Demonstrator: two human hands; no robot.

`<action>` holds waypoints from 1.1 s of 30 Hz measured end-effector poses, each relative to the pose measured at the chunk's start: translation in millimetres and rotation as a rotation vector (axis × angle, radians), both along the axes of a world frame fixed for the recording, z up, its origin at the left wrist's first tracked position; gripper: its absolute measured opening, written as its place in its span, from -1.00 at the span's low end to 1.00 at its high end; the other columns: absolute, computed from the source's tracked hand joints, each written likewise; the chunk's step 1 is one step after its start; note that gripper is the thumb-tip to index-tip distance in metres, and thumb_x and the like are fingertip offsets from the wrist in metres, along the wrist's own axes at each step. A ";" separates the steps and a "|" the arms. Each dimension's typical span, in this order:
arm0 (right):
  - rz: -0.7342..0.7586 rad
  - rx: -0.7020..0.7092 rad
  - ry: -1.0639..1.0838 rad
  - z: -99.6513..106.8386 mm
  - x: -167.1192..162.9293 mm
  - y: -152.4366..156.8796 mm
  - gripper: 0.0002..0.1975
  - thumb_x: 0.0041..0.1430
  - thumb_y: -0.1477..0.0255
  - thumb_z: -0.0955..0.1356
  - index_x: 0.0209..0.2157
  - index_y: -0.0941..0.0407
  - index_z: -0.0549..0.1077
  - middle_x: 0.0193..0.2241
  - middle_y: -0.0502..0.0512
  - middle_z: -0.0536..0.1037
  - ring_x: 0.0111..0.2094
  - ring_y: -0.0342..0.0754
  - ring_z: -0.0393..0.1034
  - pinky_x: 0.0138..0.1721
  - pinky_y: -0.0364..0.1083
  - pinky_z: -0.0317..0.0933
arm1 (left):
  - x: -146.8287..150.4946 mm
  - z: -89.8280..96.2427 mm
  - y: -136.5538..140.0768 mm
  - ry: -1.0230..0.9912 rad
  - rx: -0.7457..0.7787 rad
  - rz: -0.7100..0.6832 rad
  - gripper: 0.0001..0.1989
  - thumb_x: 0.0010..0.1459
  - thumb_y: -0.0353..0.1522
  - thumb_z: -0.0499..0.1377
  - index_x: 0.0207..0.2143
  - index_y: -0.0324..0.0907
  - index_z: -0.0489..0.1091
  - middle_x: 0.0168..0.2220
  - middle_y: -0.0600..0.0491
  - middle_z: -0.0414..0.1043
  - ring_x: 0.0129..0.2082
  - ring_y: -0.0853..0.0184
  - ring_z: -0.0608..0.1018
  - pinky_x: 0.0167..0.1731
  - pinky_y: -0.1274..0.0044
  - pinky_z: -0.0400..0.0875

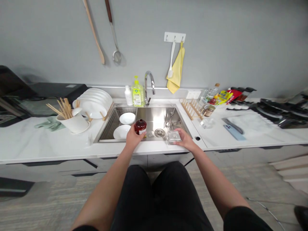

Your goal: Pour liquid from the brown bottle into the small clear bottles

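My left hand (134,138) is wrapped round a dark red bottle (141,125) with a pale label, over the front of the steel sink (156,112). On the right, my right hand (184,138) grips a clear square container (174,137) at the sink's front edge. Whether the container holds anything is too small to tell. Two white bowls, an upper bowl (127,118) and a lower bowl (121,132), sit in the sink's left part beside the bottle. Between the hands lies the round drain (159,132).
Behind the sink stand a tap (149,86), a green soap bottle (137,94) and a white bottle (128,95). Left are racked white plates (93,104) and a chopstick holder (74,122). To the right are a wooden rack (192,109), a glass jar (209,110) and a blue phone (234,132).
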State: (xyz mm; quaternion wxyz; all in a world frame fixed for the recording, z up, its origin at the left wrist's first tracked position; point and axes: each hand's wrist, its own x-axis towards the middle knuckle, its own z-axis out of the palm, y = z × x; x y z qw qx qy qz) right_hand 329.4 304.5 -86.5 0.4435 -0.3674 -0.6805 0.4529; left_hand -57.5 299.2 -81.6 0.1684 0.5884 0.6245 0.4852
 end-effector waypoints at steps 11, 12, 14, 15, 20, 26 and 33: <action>-0.010 -0.014 -0.057 -17.9 16.9 -24.7 -0.17 -0.09 0.07 0.76 0.14 -0.04 0.45 0.00 0.10 0.61 0.03 0.17 0.60 0.17 0.13 0.49 | -0.6 -6.9 0.1 -0.023 0.024 -0.006 -0.24 0.05 -0.16 0.59 0.26 -0.08 0.47 0.12 -0.12 0.73 0.08 -0.04 0.75 0.16 0.18 0.63; -0.003 -0.013 -0.066 -18.0 17.8 -23.9 -0.16 -0.07 0.06 0.76 0.16 -0.04 0.45 0.04 0.12 0.61 0.07 0.19 0.60 0.22 0.15 0.47 | -0.8 -7.4 0.3 -0.023 0.024 -0.007 -0.24 0.05 -0.16 0.59 0.26 -0.07 0.47 0.12 -0.12 0.73 0.08 -0.04 0.75 0.16 0.18 0.64; 0.011 -0.010 -0.090 -18.5 19.7 -22.6 -0.15 -0.03 0.04 0.74 0.21 -0.04 0.45 0.10 0.16 0.62 0.14 0.24 0.59 0.29 0.20 0.44 | -1.3 -8.4 1.2 -0.018 0.021 -0.005 -0.24 0.05 -0.16 0.59 0.26 -0.07 0.47 0.13 -0.12 0.72 0.08 -0.04 0.75 0.16 0.17 0.63; 0.017 -0.007 -0.103 -18.9 20.6 -22.2 -0.15 0.00 0.04 0.73 0.23 -0.04 0.45 0.13 0.17 0.62 0.17 0.25 0.59 0.32 0.22 0.43 | -1.5 -8.9 1.7 -0.015 0.018 -0.003 -0.24 0.05 -0.16 0.59 0.27 -0.07 0.47 0.12 -0.12 0.72 0.09 -0.04 0.75 0.16 0.17 0.63; 0.001 0.041 -0.175 -19.6 21.9 -23.4 -0.12 0.09 0.04 0.69 0.35 -0.03 0.45 0.30 0.27 0.57 0.31 0.34 0.53 0.44 0.30 0.34 | -1.8 -9.2 2.9 -0.006 0.021 -0.008 -0.21 0.05 -0.14 0.58 0.29 -0.08 0.46 0.13 -0.13 0.72 0.10 -0.05 0.75 0.16 0.17 0.63; -0.017 0.092 -0.148 -6.9 35.8 -38.4 0.05 0.14 0.03 0.68 0.54 -0.10 0.29 0.49 0.29 0.44 0.50 0.34 0.37 0.53 0.32 0.23 | -1.4 -7.2 1.6 -0.013 0.011 -0.003 -0.21 0.04 -0.14 0.59 0.27 -0.08 0.46 0.14 -0.11 0.72 0.11 -0.04 0.74 0.18 0.19 0.62; -0.812 0.150 -0.456 5.4 99.9 -44.9 -0.54 0.27 0.10 0.51 0.07 0.08 0.61 -0.14 0.24 0.68 -0.11 0.25 0.62 0.10 0.23 0.52 | -1.6 -5.0 0.7 -0.012 0.021 -0.001 -0.20 0.03 -0.14 0.59 0.29 -0.09 0.45 0.13 -0.12 0.71 0.08 -0.03 0.74 0.19 0.19 0.61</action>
